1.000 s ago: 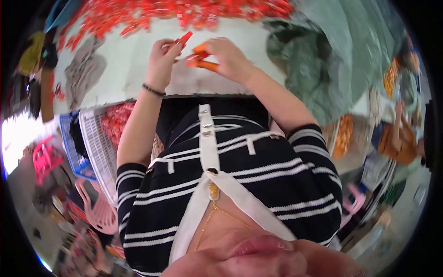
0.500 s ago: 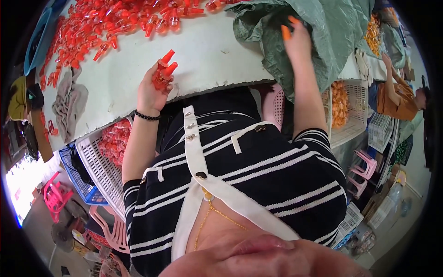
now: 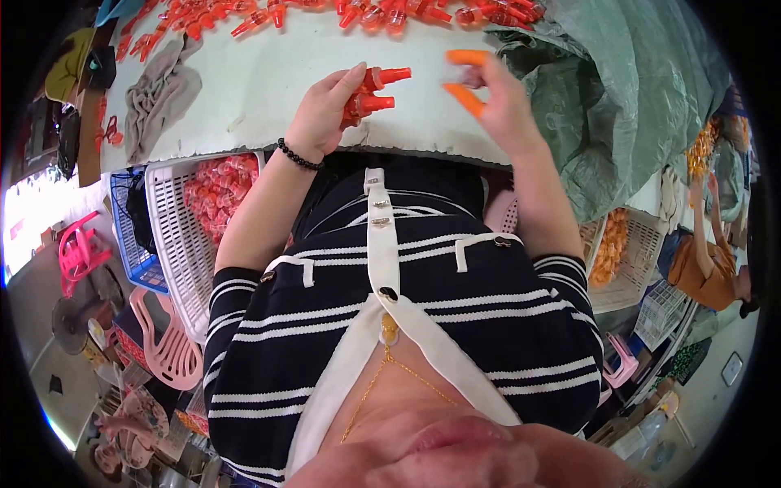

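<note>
My left hand is closed round two small bottles with red pointed tops, held side by side over the table's near edge. Their tops point right, toward my other hand. Orange covers sit on the thumb and forefinger of my right hand, which are spread apart. Between them is something small and whitish-clear, blurred and not clear enough to name. Beside that hand lies a crumpled green plastic sheet or bag. Many similar red-topped bottles are heaped along the table's far side.
The white table has a chipped front edge. A grey cloth lies on its left part. Below stand a white basket of red pieces and a pale basket of orange pieces. Another person is at far right.
My right hand has come off the green plastic and moved left over the table, toward the bottles. My left hand has turned, so the bottle tops now point right. The view has shifted too.
</note>
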